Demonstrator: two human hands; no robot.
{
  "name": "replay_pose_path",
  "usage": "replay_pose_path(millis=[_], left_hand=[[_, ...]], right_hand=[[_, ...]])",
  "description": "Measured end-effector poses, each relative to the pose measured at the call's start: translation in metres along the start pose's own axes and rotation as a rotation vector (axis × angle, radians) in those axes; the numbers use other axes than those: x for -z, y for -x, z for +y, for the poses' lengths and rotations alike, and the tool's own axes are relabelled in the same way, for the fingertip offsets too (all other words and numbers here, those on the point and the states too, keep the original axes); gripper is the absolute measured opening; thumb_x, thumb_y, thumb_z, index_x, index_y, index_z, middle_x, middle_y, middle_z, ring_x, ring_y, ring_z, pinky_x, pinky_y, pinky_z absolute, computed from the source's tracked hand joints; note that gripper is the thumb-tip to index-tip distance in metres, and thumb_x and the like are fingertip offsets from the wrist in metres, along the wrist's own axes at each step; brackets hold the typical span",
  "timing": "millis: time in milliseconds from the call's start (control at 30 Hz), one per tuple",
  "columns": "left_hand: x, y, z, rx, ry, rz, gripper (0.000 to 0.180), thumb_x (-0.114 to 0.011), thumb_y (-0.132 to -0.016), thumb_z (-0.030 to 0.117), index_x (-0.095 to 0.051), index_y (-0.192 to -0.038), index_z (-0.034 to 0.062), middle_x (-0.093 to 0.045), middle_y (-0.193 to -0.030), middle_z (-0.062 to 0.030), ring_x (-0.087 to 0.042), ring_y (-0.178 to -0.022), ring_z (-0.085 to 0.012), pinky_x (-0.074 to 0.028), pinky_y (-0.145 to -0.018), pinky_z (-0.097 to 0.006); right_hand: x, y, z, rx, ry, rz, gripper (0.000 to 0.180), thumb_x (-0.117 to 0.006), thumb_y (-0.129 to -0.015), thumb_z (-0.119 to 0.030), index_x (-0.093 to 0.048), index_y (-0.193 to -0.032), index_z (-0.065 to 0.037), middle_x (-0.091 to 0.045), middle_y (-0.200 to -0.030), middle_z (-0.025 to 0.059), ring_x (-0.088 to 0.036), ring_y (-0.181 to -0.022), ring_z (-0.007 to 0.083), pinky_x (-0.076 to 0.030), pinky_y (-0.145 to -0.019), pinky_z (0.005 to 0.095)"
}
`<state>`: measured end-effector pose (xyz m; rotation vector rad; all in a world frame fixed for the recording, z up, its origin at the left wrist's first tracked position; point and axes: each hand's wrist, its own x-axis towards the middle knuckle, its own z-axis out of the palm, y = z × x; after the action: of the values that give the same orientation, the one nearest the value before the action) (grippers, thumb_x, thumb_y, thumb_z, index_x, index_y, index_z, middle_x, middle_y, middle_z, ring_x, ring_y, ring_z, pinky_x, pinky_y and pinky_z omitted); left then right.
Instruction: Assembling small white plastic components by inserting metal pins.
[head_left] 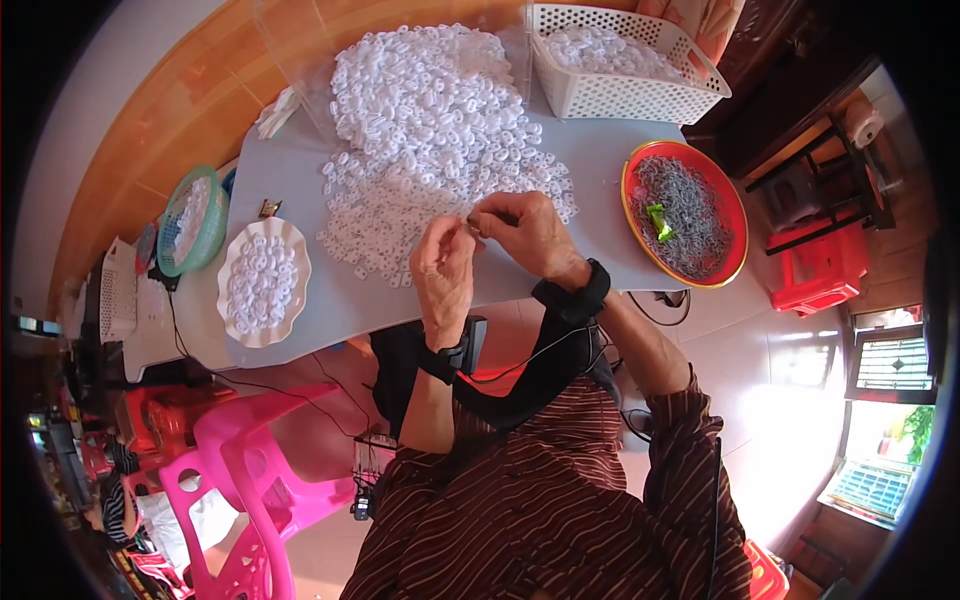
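Note:
Over the near edge of the grey table point(290, 185), my left hand point(443, 272) and my right hand point(524, 232) meet fingertip to fingertip. Both are closed in a pinch on something tiny that I cannot make out. Just beyond them spreads a large heap of small white plastic pieces with holes point(425, 90). A flatter spread of smaller pale pieces point(365, 225) lies to the left of my hands. To the right, a red bowl with a yellow rim point(735, 225) holds many thin grey metal pieces point(680, 205) and a green wrapper point(659, 222).
At the left stand a scalloped white plate point(228, 318) of white pieces and a green basket point(212, 230). A perforated white basket point(610, 95) sits at the far right. Below are a pink plastic chair point(245, 450), cables point(330, 395) and a red stool point(820, 270).

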<state>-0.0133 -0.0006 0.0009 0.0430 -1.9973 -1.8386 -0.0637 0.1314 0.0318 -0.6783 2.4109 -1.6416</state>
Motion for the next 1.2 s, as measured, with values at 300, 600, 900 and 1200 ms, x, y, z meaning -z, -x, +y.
replay_pose_path(millis=[300, 600, 900, 1200], left_hand=[[-0.009, 0.003, -0.002, -0.024, 0.103, 0.066, 0.008, -0.055, -0.088, 0.004, -0.055, -0.095, -0.0005, -0.058, -0.072, -0.0051, -0.057, -0.066, -0.011, -0.045, -0.061, -0.023], [0.0, 0.003, 0.009, -0.001, -0.024, -0.01, 0.01, -0.052, -0.087, 0.002, -0.055, -0.096, -0.001, -0.057, -0.072, -0.004, -0.057, -0.067, -0.0102, -0.045, -0.062, -0.024], [0.008, 0.002, -0.001, 0.047, 0.043, 0.017, 0.013, -0.055, -0.085, 0.006, -0.057, -0.096, -0.0014, -0.055, -0.075, -0.0019, -0.051, -0.068, -0.0081, -0.041, -0.062, -0.022], [0.004, 0.007, -0.007, -0.126, -0.116, 0.038, 0.007, -0.055, -0.085, 0.005, -0.056, -0.091, 0.0015, -0.048, -0.064, -0.0017, -0.046, -0.061, -0.0084, -0.039, -0.055, -0.024]], right_hand=[[-0.003, 0.007, -0.005, -0.143, -0.289, 0.027, 0.018, -0.058, -0.09, -0.018, -0.065, -0.089, -0.001, -0.061, -0.07, -0.0008, -0.049, -0.058, 0.0042, -0.04, -0.051, 0.0197], [-0.007, 0.009, -0.004, -0.022, -0.055, 0.099, 0.014, -0.059, -0.085, -0.011, -0.067, -0.085, 0.001, -0.062, -0.065, 0.0017, -0.049, -0.056, 0.0042, -0.04, -0.05, 0.0223], [0.002, 0.017, 0.004, -0.066, 0.031, 0.201, 0.019, -0.058, -0.084, -0.016, -0.067, -0.089, 0.0, -0.062, -0.062, 0.0075, -0.055, -0.056, 0.0105, -0.044, -0.053, 0.0277], [0.048, 0.021, 0.012, 0.044, 0.611, 0.371, 0.012, -0.056, -0.079, -0.011, -0.063, -0.081, -0.001, -0.063, -0.076, 0.019, -0.061, -0.071, 0.0362, -0.049, -0.067, 0.0429]])
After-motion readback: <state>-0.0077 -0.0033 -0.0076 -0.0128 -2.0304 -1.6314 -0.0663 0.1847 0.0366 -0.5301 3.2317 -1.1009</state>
